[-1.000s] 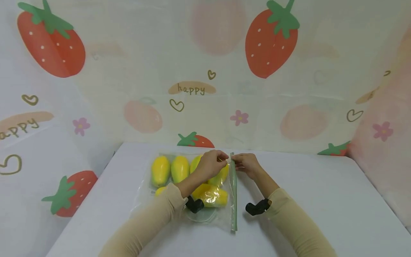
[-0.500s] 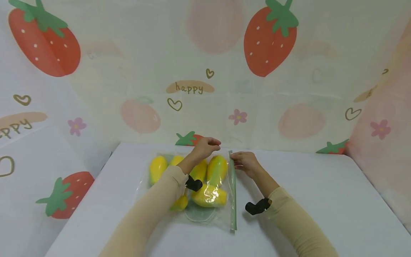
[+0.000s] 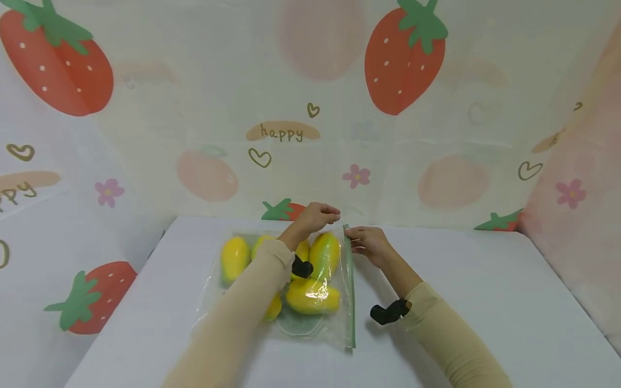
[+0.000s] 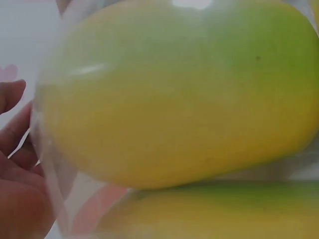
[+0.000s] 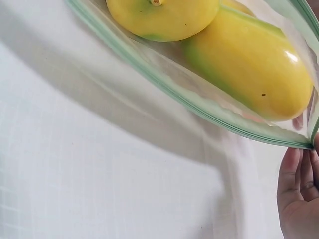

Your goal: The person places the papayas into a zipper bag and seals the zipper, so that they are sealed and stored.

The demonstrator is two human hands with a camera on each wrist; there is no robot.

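Note:
A clear zip bag [image 3: 335, 328] with a green zip strip [image 3: 350, 291] lies on the white table, holding several yellow-green mangoes [image 3: 312, 296]. My right hand [image 3: 371, 243] pinches the far end of the strip at the bag's corner. In the right wrist view the bag's mouth gapes, and fingers of my right hand [image 5: 301, 184] are at the corner. My left hand [image 3: 316, 216] is over the bag's far edge, thumb and fingers apart in the left wrist view, where a mango [image 4: 174, 99] hides part of it. My left sleeve covers some mangoes.
A pale round shape [image 3: 301, 325] shows on the near part of the bag. Behind the table [image 3: 461, 291] hangs a cloth [image 3: 388, 145] printed with strawberries. Black wrist cameras [image 3: 388, 312] sit on both wrists.
My left hand has moved from beside the zip strip up toward the bag's far edge, baring mangoes at the right. My right hand stays at the corner. The head view has shifted slightly.

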